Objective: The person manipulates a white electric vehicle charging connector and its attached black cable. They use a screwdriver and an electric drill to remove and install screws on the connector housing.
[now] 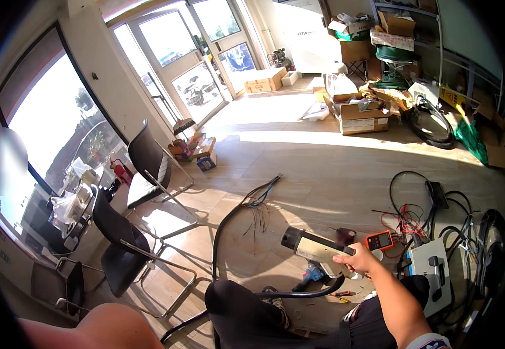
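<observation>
An open brown cardboard box (366,126) holds a white plastic bag (341,85) at upper right of the frame, while one closed brown cardboard box (264,81) sits by the glass doors (177,58) at upper center. At lower right, a pale grey hard case (430,276) with black handles stands shut, its contents hidden.

Two black-backed metal-framed chairs (118,244) line the left of the frame. At lower center-right are one orange-and-black handheld meter (379,240) and one blue-and-black power drill (312,276).

The right hand (357,260) is wrapped around the grip of a beige-and-black, gun-shaped plastic device (313,249), which extends from the fist toward the center of the frame, its black nose aimed upper left, above the drill. A thick black cable (316,292) curves below it. The left hand is out of frame; its state cannot be told.
</observation>
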A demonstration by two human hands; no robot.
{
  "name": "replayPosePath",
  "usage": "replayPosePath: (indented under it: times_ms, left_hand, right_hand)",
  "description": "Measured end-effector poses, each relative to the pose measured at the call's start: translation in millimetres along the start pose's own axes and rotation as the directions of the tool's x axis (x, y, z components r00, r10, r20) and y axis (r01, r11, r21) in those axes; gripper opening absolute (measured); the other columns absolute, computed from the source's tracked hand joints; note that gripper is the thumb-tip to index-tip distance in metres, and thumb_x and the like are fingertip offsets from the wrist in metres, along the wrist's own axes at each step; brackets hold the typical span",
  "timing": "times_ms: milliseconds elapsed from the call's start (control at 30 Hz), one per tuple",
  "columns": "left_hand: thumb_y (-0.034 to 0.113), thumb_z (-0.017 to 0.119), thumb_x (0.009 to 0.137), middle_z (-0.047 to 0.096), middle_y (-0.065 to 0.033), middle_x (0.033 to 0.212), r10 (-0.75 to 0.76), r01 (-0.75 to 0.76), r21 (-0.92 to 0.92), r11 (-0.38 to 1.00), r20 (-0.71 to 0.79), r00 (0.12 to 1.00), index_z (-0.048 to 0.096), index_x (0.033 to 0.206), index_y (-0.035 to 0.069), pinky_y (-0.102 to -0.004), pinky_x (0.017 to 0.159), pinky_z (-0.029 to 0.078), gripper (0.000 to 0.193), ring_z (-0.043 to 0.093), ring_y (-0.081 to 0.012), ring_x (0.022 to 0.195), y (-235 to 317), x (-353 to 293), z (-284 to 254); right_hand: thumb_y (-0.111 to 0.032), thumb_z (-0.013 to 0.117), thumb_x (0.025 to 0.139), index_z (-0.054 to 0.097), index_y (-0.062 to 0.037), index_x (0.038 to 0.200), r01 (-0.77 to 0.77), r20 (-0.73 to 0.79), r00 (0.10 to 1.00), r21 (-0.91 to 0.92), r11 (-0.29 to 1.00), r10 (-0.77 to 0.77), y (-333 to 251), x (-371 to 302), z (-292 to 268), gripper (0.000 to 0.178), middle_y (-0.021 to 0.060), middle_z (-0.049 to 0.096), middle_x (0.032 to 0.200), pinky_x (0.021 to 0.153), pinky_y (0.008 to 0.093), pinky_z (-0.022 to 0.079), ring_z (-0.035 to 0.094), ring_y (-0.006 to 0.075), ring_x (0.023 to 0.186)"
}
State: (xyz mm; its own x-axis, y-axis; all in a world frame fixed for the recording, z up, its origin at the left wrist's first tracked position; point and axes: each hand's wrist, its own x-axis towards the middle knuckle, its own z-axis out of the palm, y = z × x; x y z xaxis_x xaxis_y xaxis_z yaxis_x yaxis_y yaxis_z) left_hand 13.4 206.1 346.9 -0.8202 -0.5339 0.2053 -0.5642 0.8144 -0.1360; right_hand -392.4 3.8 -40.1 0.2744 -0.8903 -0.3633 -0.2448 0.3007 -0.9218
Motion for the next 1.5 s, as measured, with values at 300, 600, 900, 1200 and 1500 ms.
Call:
replayPosePath:
  times_ms: [300, 600, 900, 1200, 1500]
  left_hand:
    - [0.028, 0.063, 0.1, 0.064, -0.0175, 0.111, -0.027, 0.028, 0.013, 1.0, -0.025, 0.999, 0.057, 0.132, -0.01, -0.0396, 0.09, 0.051, 0.05, 0.062, -0.0248, 0.096, -1, -9, 14]
    - [0.031, 0.064, 0.099, 0.063, -0.0176, 0.111, 0.088, -0.087, 0.074, 0.993, -0.01, 0.996, 0.056, 0.133, -0.011, -0.04, 0.09, 0.051, 0.054, 0.061, -0.0249, 0.095, 5, 0, 15]
    - [0.033, 0.066, 0.099, 0.063, -0.0177, 0.111, -0.042, -0.01, -0.11, 0.994, -0.466, 0.884, 0.055, 0.134, -0.012, -0.0403, 0.09, 0.051, 0.058, 0.06, -0.025, 0.095, -21, 62, 81]
    - [0.056, 0.052, 0.102, 0.066, -0.0104, 0.125, -0.85, 0.558, -0.83, -0.023, 0.31, 0.426, 0.059, 0.138, 0.006, -0.0308, 0.095, 0.047, 0.063, 0.062, -0.0188, 0.114, -110, 105, 355]
    - [0.056, 0.046, 0.102, 0.071, -0.011, 0.107, -0.598, 0.254, -0.805, -0.537, 0.575, 0.558, 0.069, 0.119, 0.0, -0.0306, 0.083, 0.052, 0.062, 0.066, -0.0177, 0.093, -96, 139, 409]
  right_hand:
    - [-0.035, 0.087, 0.081, 0.063, -0.0052, 0.073, 0.02, 0.019, 1.0, 0.049, 0.999, -0.021, -8, 3, -3, 0.039, 0.0001, 0.056, 0.057, 0.044, 0.027, 0.042, 0.051, 0.009, 0.046]
    - [-0.042, 0.086, 0.081, 0.06, -0.0075, 0.068, 0.049, 0.026, 0.998, 0.009, 0.999, -0.049, -5, 6, 1, 0.045, -0.0032, 0.052, 0.054, 0.044, 0.0265, 0.039, 0.048, 0.0068, 0.044]
    - [-0.044, 0.088, 0.078, 0.065, -0.0046, 0.079, 0.077, 0.022, 0.996, 0.204, 0.976, -0.083, 4, 11, -2, 0.046, -0.0041, 0.051, 0.057, 0.04, 0.0245, 0.038, 0.046, 0.0052, 0.044]
    - [-0.048, 0.087, 0.078, 0.063, -0.0058, 0.074, 0.103, 0.175, 0.976, 0.143, 0.984, -0.128, 0, 9, -11, 0.048, -0.0038, 0.05, 0.058, 0.043, 0.0231, 0.036, 0.047, 0.0051, 0.047]
    - [-0.046, 0.09, 0.074, 0.065, -0.004, 0.072, 0.083, 0.182, 0.978, 0.121, 0.989, -0.105, -7, 3, -5, 0.049, -0.0042, 0.05, 0.055, 0.042, 0.0239, 0.034, 0.047, 0.0057, 0.047]
